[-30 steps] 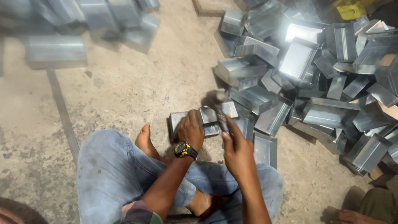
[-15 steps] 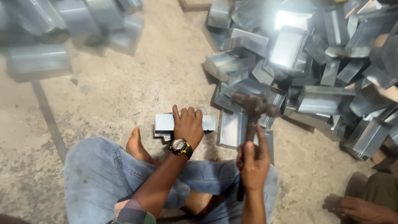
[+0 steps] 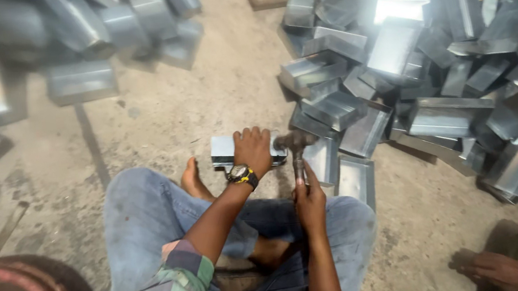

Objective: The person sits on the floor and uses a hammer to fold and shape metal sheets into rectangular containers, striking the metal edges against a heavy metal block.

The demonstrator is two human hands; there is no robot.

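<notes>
While hammer [image 3: 295, 142] strikes, tins [image 3: 421, 73] alongside

A sheet-metal workshop: bare concrete floor [image 3: 201, 106], heaps of folded metal boxes [image 3: 435, 78], hammer [image 3: 295, 142].

R hand [image 3: 309, 200] swung dark-headed hammer [image 3: 295, 142] down from raised position to edge of flat grey sheet-metal box [image 3: 225, 149]; L hand [image 3: 253, 150] shifted slightly on it.

A metal box [image 3: 226, 149] lies on the floor [image 3: 157, 118] before the feet, box heaps [image 3: 420, 60] right and far left.
</notes>
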